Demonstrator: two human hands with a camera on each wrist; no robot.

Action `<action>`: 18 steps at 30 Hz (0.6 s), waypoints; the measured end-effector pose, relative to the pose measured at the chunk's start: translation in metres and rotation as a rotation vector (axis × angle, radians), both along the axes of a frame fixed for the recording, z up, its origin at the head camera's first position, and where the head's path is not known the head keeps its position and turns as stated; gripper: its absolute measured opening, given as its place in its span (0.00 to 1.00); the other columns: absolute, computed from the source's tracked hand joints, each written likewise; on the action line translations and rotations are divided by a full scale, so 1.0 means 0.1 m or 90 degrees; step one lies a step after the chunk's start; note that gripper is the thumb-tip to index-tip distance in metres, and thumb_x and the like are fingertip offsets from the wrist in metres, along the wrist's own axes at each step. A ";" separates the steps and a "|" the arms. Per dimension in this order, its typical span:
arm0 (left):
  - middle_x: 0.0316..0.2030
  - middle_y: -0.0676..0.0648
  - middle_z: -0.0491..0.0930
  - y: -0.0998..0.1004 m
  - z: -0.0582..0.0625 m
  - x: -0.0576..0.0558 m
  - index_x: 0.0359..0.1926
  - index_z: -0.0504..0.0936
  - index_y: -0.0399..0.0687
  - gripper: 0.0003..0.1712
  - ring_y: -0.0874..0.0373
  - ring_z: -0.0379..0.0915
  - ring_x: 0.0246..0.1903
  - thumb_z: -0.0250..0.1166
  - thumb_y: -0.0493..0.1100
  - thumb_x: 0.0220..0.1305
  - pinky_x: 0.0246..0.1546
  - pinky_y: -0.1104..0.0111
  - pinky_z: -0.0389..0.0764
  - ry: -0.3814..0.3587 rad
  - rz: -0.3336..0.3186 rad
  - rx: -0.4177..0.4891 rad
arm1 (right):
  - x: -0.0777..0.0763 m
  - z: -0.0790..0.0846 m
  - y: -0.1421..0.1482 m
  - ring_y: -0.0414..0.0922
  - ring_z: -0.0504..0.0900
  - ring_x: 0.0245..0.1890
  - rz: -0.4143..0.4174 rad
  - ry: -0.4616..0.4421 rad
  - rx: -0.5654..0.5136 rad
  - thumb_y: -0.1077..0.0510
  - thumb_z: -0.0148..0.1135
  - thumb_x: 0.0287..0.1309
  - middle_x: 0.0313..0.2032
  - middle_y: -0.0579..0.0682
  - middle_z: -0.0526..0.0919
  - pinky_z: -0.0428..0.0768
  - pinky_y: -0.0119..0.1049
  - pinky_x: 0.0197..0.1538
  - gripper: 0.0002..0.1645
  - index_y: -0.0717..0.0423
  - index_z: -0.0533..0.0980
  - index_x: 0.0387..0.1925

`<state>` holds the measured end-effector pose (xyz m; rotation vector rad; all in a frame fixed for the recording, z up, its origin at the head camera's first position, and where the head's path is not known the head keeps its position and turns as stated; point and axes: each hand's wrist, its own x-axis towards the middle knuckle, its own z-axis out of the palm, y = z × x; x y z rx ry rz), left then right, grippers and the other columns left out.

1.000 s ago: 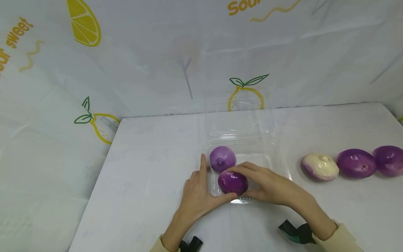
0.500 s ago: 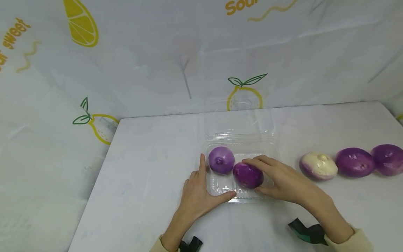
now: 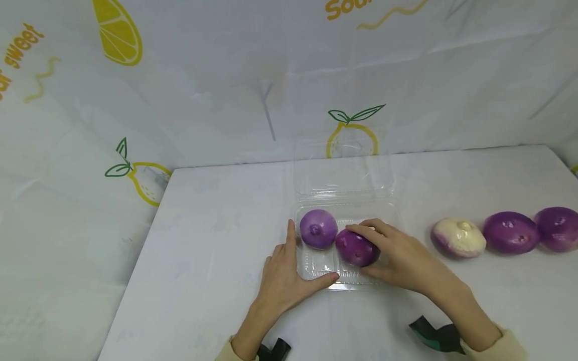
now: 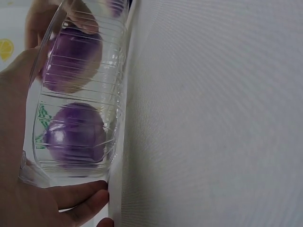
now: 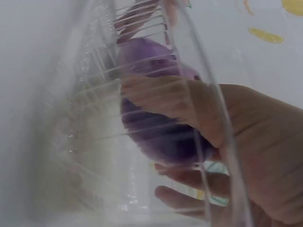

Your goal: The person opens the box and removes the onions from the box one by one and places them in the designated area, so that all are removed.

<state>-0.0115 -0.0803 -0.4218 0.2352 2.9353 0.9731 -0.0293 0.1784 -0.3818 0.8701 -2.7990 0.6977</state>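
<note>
A clear plastic clamshell box (image 3: 356,287) lies with its lid raised at the back. In its back left corner sits a light purple onion (image 3: 318,229). My right hand (image 3: 406,263) grips a darker purple onion (image 3: 355,248) inside the box, beside the first one. Through the ribbed wall in the right wrist view, the thumb lies across the held onion (image 5: 165,142). My left hand (image 3: 284,278) rests against the box's left and front sides, index finger straight and thumb spread. The left wrist view shows both onions behind the clear wall (image 4: 118,90).
To the right of the box, a whitish onion (image 3: 458,237) and two purple onions (image 3: 511,232) form a row on the white table (image 3: 217,240). A white sheet (image 3: 217,90) with lemon prints hangs behind. Black straps (image 3: 435,336) show at the wrists.
My right hand has shifted the darker onion rightward and slightly back inside the box, from in front of the lighter onion to its right side. The left hand has hardly moved.
</note>
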 end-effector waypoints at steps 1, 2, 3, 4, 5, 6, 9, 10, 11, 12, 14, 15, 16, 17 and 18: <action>0.63 0.44 0.80 0.00 0.00 0.00 0.83 0.42 0.46 0.79 0.45 0.79 0.59 0.73 0.78 0.42 0.54 0.45 0.79 0.001 0.001 0.001 | 0.01 0.01 0.01 0.48 0.86 0.47 -0.002 0.019 -0.010 0.55 0.88 0.33 0.54 0.47 0.81 0.87 0.49 0.45 0.52 0.42 0.75 0.65; 0.63 0.44 0.80 0.00 -0.01 0.00 0.83 0.43 0.46 0.79 0.45 0.79 0.59 0.73 0.78 0.42 0.54 0.45 0.79 0.003 0.000 0.002 | 0.01 0.02 0.03 0.48 0.86 0.47 -0.002 0.035 -0.020 0.56 0.88 0.32 0.54 0.47 0.81 0.87 0.49 0.45 0.52 0.43 0.75 0.65; 0.63 0.44 0.80 0.00 0.00 0.00 0.83 0.43 0.46 0.79 0.45 0.79 0.59 0.73 0.78 0.42 0.54 0.45 0.79 0.003 0.001 0.004 | 0.02 0.03 0.04 0.48 0.86 0.47 -0.002 0.048 -0.029 0.57 0.88 0.32 0.54 0.48 0.81 0.87 0.49 0.46 0.53 0.44 0.74 0.65; 0.63 0.44 0.80 0.00 -0.01 0.00 0.83 0.43 0.46 0.79 0.45 0.79 0.59 0.73 0.78 0.42 0.54 0.45 0.79 0.004 0.001 0.004 | 0.03 0.04 0.06 0.48 0.86 0.48 -0.005 0.060 -0.034 0.57 0.88 0.31 0.55 0.47 0.81 0.87 0.48 0.47 0.53 0.44 0.74 0.65; 0.64 0.44 0.80 0.00 0.00 0.00 0.83 0.43 0.46 0.79 0.45 0.79 0.59 0.73 0.78 0.42 0.54 0.45 0.79 0.004 0.001 0.006 | 0.04 0.05 0.08 0.48 0.86 0.49 -0.010 0.066 -0.037 0.57 0.88 0.31 0.55 0.47 0.81 0.87 0.45 0.48 0.54 0.44 0.74 0.66; 0.64 0.44 0.80 0.00 -0.01 0.00 0.83 0.43 0.46 0.79 0.45 0.79 0.59 0.73 0.78 0.42 0.54 0.45 0.79 0.005 0.000 0.007 | 0.06 0.06 0.09 0.47 0.86 0.49 -0.015 0.069 -0.039 0.56 0.88 0.31 0.56 0.46 0.80 0.86 0.43 0.49 0.54 0.44 0.74 0.66; 0.64 0.44 0.80 0.00 0.00 0.00 0.83 0.42 0.47 0.79 0.45 0.78 0.59 0.74 0.78 0.42 0.55 0.44 0.78 0.005 -0.001 0.010 | 0.11 0.10 0.15 0.46 0.86 0.49 -0.033 0.070 -0.043 0.56 0.88 0.31 0.57 0.45 0.79 0.80 0.23 0.55 0.55 0.44 0.73 0.66; 0.64 0.44 0.80 0.00 0.00 0.00 0.83 0.42 0.47 0.79 0.45 0.78 0.59 0.73 0.78 0.42 0.55 0.44 0.78 0.005 -0.002 0.011 | 0.13 0.10 0.17 0.45 0.86 0.49 -0.040 0.072 -0.044 0.56 0.88 0.31 0.57 0.44 0.79 0.76 0.17 0.57 0.55 0.43 0.73 0.66; 0.64 0.44 0.80 0.00 0.01 0.00 0.83 0.42 0.47 0.79 0.45 0.78 0.59 0.73 0.78 0.42 0.55 0.44 0.78 0.004 -0.002 0.012 | 0.15 0.11 0.19 0.46 0.86 0.49 -0.044 0.074 -0.052 0.56 0.88 0.30 0.58 0.45 0.79 0.71 0.12 0.58 0.55 0.44 0.73 0.66; 0.64 0.44 0.80 0.00 0.01 0.00 0.83 0.42 0.47 0.79 0.45 0.78 0.59 0.73 0.78 0.42 0.55 0.44 0.78 0.004 -0.003 0.013 | 0.17 0.12 0.21 0.46 0.86 0.49 -0.048 0.076 -0.058 0.57 0.88 0.29 0.58 0.45 0.79 0.67 0.09 0.60 0.56 0.44 0.73 0.66; 0.63 0.44 0.80 0.00 0.01 0.00 0.83 0.42 0.46 0.79 0.45 0.79 0.59 0.74 0.78 0.42 0.54 0.45 0.78 0.005 -0.003 0.013 | 0.20 0.13 0.24 0.45 0.84 0.52 -0.055 0.077 -0.075 0.59 0.88 0.28 0.59 0.46 0.79 0.59 0.07 0.63 0.57 0.45 0.73 0.67; 0.63 0.44 0.80 0.00 0.02 0.00 0.83 0.43 0.45 0.79 0.45 0.79 0.58 0.74 0.77 0.42 0.54 0.45 0.78 0.006 -0.004 0.012 | 0.21 0.14 0.26 0.43 0.82 0.54 -0.057 0.077 -0.085 0.59 0.88 0.29 0.59 0.47 0.79 0.58 0.07 0.64 0.57 0.45 0.73 0.67; 0.63 0.44 0.81 0.00 0.02 0.00 0.83 0.43 0.45 0.79 0.45 0.79 0.58 0.74 0.77 0.42 0.54 0.45 0.79 0.006 -0.003 0.012 | 0.22 0.14 0.28 0.39 0.80 0.56 -0.058 0.078 -0.095 0.58 0.87 0.30 0.59 0.47 0.79 0.57 0.07 0.64 0.56 0.46 0.73 0.67; 0.63 0.45 0.81 0.00 0.02 0.00 0.83 0.43 0.45 0.79 0.45 0.79 0.58 0.74 0.77 0.42 0.53 0.45 0.79 0.006 -0.003 0.010 | 0.24 0.15 0.30 0.36 0.77 0.59 -0.058 0.077 -0.107 0.57 0.87 0.32 0.60 0.48 0.78 0.56 0.07 0.65 0.55 0.46 0.73 0.67; 0.63 0.45 0.81 0.00 0.02 0.00 0.83 0.43 0.45 0.79 0.45 0.79 0.58 0.74 0.77 0.42 0.53 0.45 0.79 0.006 -0.003 0.010 | 0.25 0.15 0.32 0.32 0.74 0.61 -0.057 0.075 -0.119 0.51 0.87 0.36 0.60 0.48 0.78 0.56 0.07 0.65 0.52 0.47 0.73 0.67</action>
